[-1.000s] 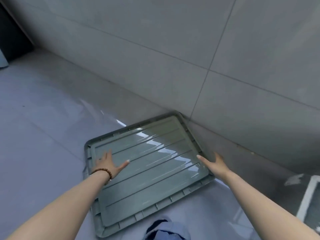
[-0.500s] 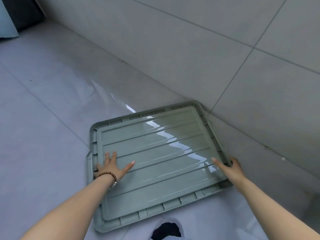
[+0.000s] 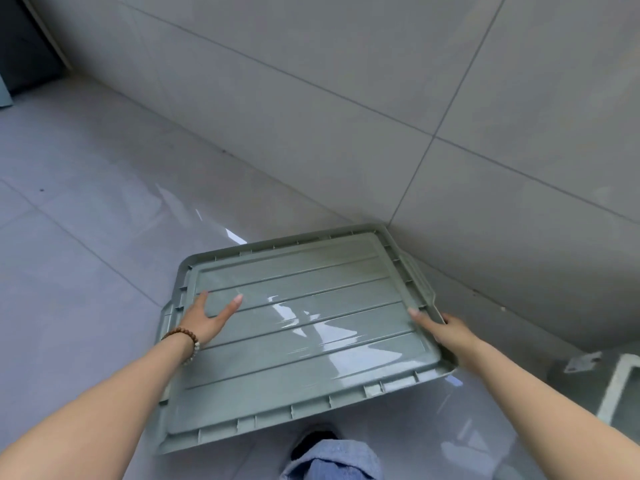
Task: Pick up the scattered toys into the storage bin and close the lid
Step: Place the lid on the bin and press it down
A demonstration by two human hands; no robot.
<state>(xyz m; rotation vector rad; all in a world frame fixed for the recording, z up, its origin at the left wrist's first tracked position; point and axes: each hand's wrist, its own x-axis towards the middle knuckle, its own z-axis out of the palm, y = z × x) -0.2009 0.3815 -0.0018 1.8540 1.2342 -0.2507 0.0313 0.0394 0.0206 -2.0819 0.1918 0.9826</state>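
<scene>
The sage-green ribbed plastic lid (image 3: 304,327) lay over the storage bin (image 3: 166,317), long axis left to right. The left hand (image 3: 204,320) pressed flat, fingers spread, near its left end. The right hand (image 3: 450,332) gripped the right rim.

the lid (image 3: 304,344) lies flat over the storage bin (image 3: 165,318), which sits on the floor (image 3: 79,271) with its far right corner at the foot of the wall (image 3: 311,98) behind. the left hand (image 3: 207,318) rests on the lid's left part. the right hand (image 3: 446,332) holds the lid's right edge, thumb on top. a shoe (image 3: 313,439) stands just before the lid's near edge.
</scene>
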